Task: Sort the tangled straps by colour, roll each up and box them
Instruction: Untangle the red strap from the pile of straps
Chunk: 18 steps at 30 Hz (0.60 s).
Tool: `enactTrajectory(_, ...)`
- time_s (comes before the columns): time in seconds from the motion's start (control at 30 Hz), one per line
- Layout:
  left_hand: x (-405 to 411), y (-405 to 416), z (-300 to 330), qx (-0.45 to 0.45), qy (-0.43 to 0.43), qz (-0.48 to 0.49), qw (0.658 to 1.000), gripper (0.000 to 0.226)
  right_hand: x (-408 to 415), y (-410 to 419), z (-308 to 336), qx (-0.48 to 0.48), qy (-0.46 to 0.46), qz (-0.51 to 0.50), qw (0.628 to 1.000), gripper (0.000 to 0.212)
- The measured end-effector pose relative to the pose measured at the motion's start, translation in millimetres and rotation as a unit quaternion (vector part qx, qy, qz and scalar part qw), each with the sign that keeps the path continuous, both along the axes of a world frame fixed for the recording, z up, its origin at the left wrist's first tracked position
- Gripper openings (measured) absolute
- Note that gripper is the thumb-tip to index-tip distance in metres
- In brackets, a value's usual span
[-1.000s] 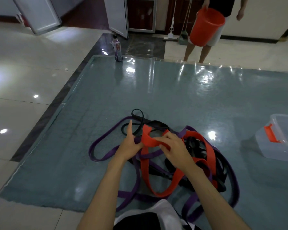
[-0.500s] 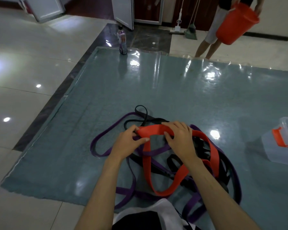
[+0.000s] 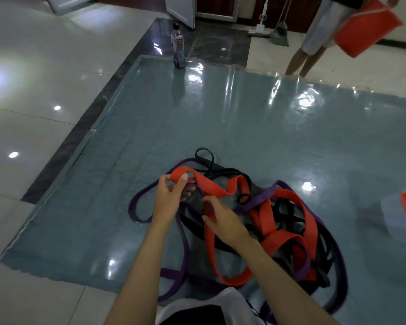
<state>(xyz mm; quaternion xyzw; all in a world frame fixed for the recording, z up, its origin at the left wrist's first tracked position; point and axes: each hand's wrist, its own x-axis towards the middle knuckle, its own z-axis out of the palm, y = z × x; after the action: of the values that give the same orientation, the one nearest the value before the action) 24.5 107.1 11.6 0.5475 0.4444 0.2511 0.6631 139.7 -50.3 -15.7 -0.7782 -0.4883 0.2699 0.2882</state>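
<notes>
I see the left hand point(image 3: 169, 199) pinching the red strap point(image 3: 266, 221)'s looped end at ten o'clock of the tangle; the right hand point(image 3: 223, 219) grips the same strap at centre.

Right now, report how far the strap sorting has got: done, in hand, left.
Done: nothing; no strap is rolled or boxed that I can see. In hand: the left hand pinches the folded end of the flat red strap; the right hand holds it lower down. Left: the purple straps and black straps lie tangled with it on the blue-grey mat; the clear plastic box waits at the right.
</notes>
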Motion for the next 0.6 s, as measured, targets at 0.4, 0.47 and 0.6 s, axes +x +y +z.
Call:
enactTrajectory(0.4,-9.1,34.7,-13.3,0.061,0.133,-0.026,0.989,0.035,22.3,22.0,-12.6,0.1,0.01,-0.117,0.988,0.024)
enactTrajectory(0.47,-9.1,43.9,-18.3,0.084,0.194,-0.007,0.977,0.035,35.7,26.1,-4.9,0.141,0.013,-0.135,0.981,0.023)
enactTrajectory(0.6,-5.2,50.7,-21.4,0.051,0.217,-0.041,0.974,0.042,64.0,47.6,12.7,0.159,0.036,-0.177,0.971,0.024)
